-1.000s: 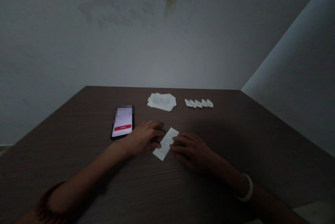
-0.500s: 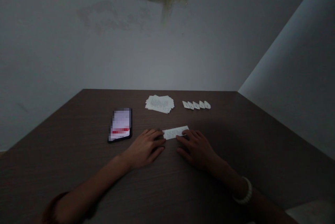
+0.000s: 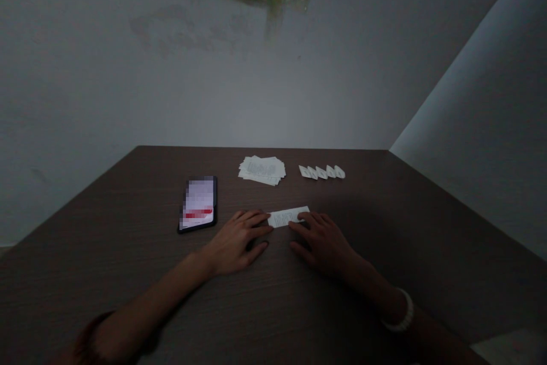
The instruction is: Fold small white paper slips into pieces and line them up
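The paper slip [image 3: 287, 217] lies crosswise on the worktop [image 3: 384, 228] — left hand [image 3: 236, 240] and right hand [image 3: 322, 240], both flat and open, pinning its ends.

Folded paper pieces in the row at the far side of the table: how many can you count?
5. The folded paper pieces sit side by side in one row, right of the stack of paper slips and beyond the right hand. They overlap slightly, so another could be hidden.

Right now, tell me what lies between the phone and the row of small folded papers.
In the head view, a loose stack of printed paper slips lies between the phone and the folded papers.
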The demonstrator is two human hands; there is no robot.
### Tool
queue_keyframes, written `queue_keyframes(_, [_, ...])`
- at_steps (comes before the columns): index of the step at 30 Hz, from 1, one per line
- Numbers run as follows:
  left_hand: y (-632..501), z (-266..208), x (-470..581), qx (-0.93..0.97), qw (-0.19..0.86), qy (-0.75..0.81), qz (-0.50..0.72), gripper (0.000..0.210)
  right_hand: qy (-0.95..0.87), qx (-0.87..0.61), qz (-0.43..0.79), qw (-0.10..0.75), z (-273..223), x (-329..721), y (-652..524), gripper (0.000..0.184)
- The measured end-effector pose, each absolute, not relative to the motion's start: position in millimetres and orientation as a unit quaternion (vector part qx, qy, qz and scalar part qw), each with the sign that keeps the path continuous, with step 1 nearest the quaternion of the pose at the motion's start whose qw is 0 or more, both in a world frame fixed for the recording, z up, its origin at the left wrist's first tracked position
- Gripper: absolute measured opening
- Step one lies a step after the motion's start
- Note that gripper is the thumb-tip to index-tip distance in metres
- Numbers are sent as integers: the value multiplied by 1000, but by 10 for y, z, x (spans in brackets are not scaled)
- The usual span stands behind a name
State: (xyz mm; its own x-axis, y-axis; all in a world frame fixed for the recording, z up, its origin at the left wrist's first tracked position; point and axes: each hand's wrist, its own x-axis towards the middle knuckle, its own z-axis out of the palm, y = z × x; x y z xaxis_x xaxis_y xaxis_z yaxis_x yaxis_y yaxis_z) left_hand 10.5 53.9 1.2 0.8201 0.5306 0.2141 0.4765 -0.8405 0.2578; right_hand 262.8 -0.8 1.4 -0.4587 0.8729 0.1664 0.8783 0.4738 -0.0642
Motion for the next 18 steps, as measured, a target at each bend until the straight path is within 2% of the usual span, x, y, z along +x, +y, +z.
queue_keyframes(18, [595,32,25,961,51,259,85,40,-864,-497,-11,75,47,2589,2,42])
